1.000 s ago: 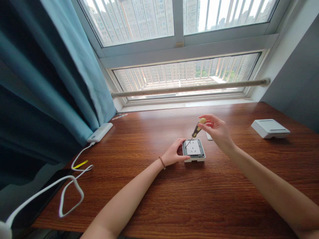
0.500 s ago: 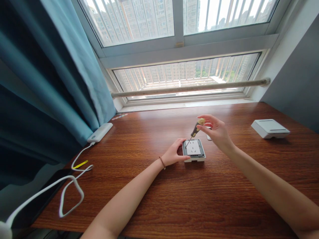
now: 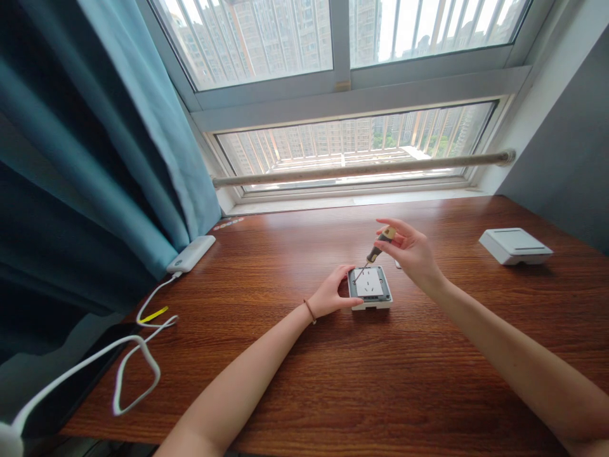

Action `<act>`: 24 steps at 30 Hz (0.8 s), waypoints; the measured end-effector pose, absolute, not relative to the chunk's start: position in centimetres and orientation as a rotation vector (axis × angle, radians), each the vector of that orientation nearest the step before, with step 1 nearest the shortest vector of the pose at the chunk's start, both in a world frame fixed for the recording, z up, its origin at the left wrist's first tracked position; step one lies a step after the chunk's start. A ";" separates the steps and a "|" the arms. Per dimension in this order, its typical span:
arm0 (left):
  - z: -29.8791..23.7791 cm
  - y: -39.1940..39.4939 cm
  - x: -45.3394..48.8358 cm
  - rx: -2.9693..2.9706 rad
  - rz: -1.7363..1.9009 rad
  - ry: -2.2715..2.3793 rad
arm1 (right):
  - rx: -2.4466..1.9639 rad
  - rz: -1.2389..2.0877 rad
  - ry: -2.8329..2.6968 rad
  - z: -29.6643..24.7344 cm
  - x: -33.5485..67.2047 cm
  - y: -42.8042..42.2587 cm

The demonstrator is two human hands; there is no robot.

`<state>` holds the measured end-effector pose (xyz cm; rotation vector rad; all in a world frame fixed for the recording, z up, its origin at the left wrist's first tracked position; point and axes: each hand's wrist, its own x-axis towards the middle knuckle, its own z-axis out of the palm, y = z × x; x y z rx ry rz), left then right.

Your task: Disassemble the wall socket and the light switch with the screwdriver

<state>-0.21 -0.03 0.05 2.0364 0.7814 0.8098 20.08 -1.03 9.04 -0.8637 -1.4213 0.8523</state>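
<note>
A square wall socket (image 3: 369, 284) with a white face and grey frame lies face up on the wooden table. My left hand (image 3: 334, 293) grips its left side, fingers at the far edge and thumb along the near edge. In my right hand (image 3: 410, 247) is a screwdriver (image 3: 377, 248) with a dark and yellow handle, pinched near its top. The shaft slants down to the left, its tip at the left part of the socket's frame, where a screw hole seems to be. A small white piece (image 3: 398, 264) is mostly hidden behind my right hand.
Another white square box (image 3: 516, 245) rests at the table's right. On the left lie a white power bank (image 3: 191, 254), a white cable (image 3: 151, 362) and a yellow strip (image 3: 153, 314). A blue curtain (image 3: 143, 127) hangs over the left edge; a window with a rail (image 3: 361, 170) stands behind.
The screwdriver's handle has tilted slightly to the right with my right hand, while its tip stays on the socket's left side. My left hand and the socket have not moved.
</note>
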 end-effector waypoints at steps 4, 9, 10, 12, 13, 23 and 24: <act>-0.1 0.0 -0.2 2.012 0.806 0.784 | -0.767 0.969 -1.373 9.2 20.0 -1.1; -0.5 0.3 -0.4 1.930 0.870 0.717 | -0.741 1.011 -1.213 9.1 20.8 -0.3; -0.5 0.4 -0.5 1.915 0.884 0.715 | -0.758 1.009 -1.158 8.9 21.2 0.1; -0.7 0.6 -0.7 1.887 0.899 0.737 | -0.852 1.035 -1.047 8.1 21.8 1.1; -0.7 0.7 -0.7 1.877 0.899 0.752 | -0.921 1.069 -1.001 7.5 22.0 1.5; -0.4 0.9 -0.9 1.961 0.903 0.807 | -1.279 1.347 -1.079 1.6 21.1 2.3; -0.3 0.8 -0.9 1.971 0.914 0.811 | -1.292 1.352 -1.093 1.5 21.1 2.3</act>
